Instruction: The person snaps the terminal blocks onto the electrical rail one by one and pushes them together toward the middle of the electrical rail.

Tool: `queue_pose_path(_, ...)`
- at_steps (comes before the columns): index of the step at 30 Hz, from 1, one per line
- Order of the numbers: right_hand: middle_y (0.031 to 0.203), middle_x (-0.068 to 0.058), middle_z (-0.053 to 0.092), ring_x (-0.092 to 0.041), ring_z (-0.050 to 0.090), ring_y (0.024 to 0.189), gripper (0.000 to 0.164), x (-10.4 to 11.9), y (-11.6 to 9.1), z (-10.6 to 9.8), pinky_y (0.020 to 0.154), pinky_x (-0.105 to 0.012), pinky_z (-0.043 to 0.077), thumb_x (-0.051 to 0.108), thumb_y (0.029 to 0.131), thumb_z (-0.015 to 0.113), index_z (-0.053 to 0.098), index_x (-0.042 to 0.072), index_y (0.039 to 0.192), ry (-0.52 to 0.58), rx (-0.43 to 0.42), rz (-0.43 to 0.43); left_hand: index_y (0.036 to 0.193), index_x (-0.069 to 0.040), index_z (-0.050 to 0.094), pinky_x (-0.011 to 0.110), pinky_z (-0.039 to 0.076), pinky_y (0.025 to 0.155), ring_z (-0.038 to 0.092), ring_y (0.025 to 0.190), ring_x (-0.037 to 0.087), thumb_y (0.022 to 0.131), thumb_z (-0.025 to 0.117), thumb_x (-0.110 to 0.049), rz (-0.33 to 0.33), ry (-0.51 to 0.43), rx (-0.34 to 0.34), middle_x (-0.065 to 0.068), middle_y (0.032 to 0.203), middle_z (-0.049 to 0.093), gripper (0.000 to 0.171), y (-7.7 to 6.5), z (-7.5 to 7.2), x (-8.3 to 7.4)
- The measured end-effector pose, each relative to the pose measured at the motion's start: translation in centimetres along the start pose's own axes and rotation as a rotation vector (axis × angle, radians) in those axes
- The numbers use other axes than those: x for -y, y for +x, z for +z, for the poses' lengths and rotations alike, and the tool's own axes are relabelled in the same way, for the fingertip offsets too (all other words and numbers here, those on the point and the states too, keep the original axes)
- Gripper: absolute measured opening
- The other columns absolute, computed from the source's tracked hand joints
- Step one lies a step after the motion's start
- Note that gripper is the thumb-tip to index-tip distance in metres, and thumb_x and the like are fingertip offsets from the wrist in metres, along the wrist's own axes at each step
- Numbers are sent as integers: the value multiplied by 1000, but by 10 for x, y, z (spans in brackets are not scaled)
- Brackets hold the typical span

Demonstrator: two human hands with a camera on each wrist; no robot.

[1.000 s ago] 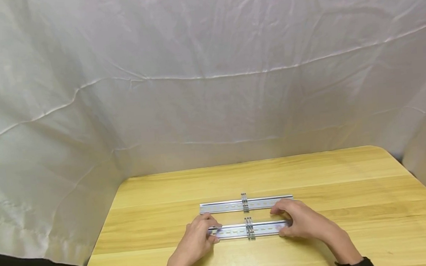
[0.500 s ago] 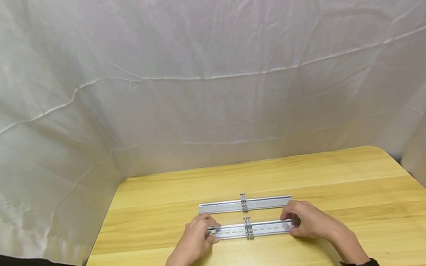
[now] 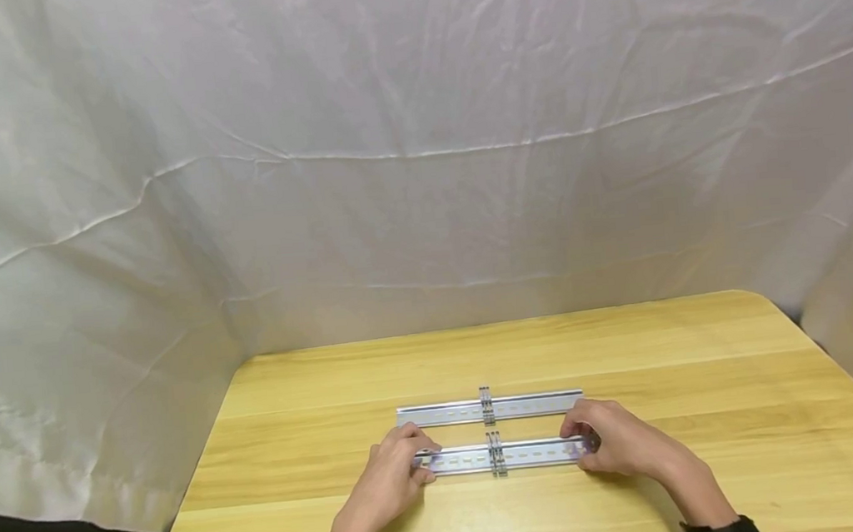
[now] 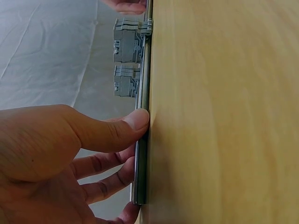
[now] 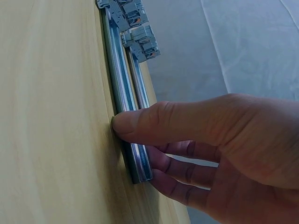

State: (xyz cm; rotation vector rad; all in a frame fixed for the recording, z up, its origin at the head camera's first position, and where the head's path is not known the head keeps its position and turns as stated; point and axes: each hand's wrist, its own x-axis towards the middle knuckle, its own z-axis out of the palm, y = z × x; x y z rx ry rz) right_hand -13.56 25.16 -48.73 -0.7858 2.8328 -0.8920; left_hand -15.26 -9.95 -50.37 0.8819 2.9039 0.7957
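Note:
Two slotted metal DIN rails lie parallel on the table, each with grey terminal blocks clipped near its middle. My left hand (image 3: 390, 473) grips the left end of the near rail (image 3: 460, 461), thumb on the front edge and fingers behind. At the other end, my right hand (image 3: 617, 443) pinches the same rail, as the right wrist view shows with the thumb along its edge. The near terminal blocks (image 3: 496, 454) stand in a small group with a narrow gap. Beyond lies the far rail (image 3: 438, 414), untouched, with its own terminal blocks (image 3: 487, 406) packed together.
The wooden table (image 3: 315, 383) has rounded far corners. A pale grey cloth (image 3: 423, 216) hangs behind it and along both sides. Dark floor or fabric shows at the lower left.
My right hand has slid right along the near rail to its end, then stayed there. The near rail has shifted very slightly away from me. My left hand keeps its grip.

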Motion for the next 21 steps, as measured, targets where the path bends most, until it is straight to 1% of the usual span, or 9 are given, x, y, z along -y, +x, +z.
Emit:
queue_pose_path(7,87,0,63,-16,59,79,27,-3,3,2,68,-36,54,4,69,79,68,8,93,-16,-17,2,106,-10,76,38,43,71,55,92,16,76,80,-13,2,7,7,-2,103,64,31,4,0,4)
queue_pose_path(11,89,2,61,-16,58,80,27,-6,3,6,70,-38,54,7,70,81,68,9,95,-19,-31,-4,111,-9,74,44,46,75,56,100,22,78,79,-18,15,-16,16,0,108,65,34,3,-3,9)
queue_pose_path(13,91,2,62,-16,59,82,26,-7,0,8,71,-39,54,10,74,80,68,9,97,4,-34,-1,112,-8,73,47,46,76,57,101,24,81,77,-20,15,-46,7,2,109,66,33,0,-6,13)
queue_pose_path(17,97,-1,65,-18,62,86,24,-15,-7,4,74,-40,56,11,80,77,68,7,102,23,-110,6,113,-5,72,47,48,78,59,96,25,88,70,-19,2,-82,-75,7,107,66,28,-4,-16,27)
queue_pose_path(19,101,-4,67,-22,63,89,27,-22,-9,0,76,-43,57,9,81,76,68,4,107,5,-181,12,115,-4,70,49,50,81,59,97,26,92,66,-18,-13,-69,-117,9,109,66,27,-4,-22,35)
queue_pose_path(21,106,-10,67,-28,63,94,34,-30,-8,-7,80,-49,56,9,81,77,66,1,112,-41,-254,12,120,-3,68,51,50,83,58,102,29,95,63,-19,-35,-33,-153,12,112,66,30,-3,-29,45)
